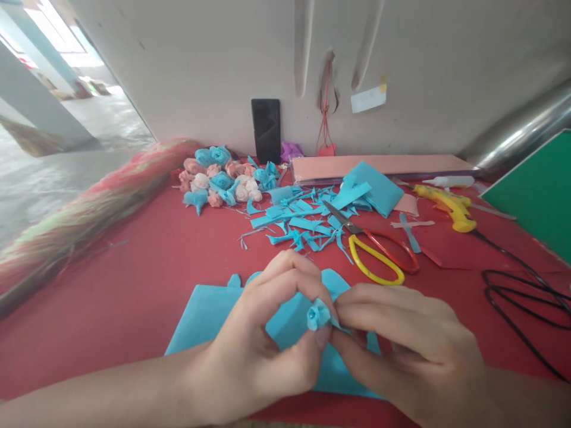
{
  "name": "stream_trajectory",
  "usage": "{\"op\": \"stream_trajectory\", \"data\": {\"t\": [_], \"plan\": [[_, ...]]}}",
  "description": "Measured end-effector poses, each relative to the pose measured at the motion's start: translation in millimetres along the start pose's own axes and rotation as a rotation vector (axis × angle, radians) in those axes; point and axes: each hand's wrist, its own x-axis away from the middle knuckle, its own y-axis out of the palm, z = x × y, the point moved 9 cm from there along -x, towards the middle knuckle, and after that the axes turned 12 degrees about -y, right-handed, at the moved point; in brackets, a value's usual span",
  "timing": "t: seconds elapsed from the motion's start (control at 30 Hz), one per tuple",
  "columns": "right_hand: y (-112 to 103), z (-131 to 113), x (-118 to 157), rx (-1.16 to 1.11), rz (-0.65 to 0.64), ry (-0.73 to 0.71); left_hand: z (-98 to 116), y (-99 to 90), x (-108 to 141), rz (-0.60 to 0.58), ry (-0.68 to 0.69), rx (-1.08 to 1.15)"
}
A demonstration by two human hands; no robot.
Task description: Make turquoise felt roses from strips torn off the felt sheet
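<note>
On the surface (111, 297), from the scissors (354, 228): flowers (220, 180) at ten o'clock, phone (266, 131) standing behind them; glue gun (452, 208) at two, its cord (487, 291) at four; sheets (200, 315) at eight; scraps (307, 224) partly beneath the scissors

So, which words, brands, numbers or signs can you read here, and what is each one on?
None can be read.
White paper slip taped to the pale wall: no legible writing.
Small white plastic bottle: too small and blurred to tell.
Yellow plastic glue gun: no readable marking.
Black upright phone: dark face, no text visible.
</note>
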Motion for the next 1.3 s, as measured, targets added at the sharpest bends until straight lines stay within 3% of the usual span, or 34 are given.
{"op": "stream_trajectory", "data": {"t": [0.43,0.9,1.3], "plan": [[5.6,4.2,3.2,0.028,-0.015,0.013,-2.5,-1.3,0.0,-0.008,-0.018,-0.039],[9.9,13.3,2.4,-0.075,-0.030,0.131,-0.8,-3.7,-2.0,0.009,0.004,-0.045],[8.7,9.0,5.1,-0.066,-0.028,0.082,-0.3,-4.6,-4.6,0.010,-0.011,-0.044]]}}
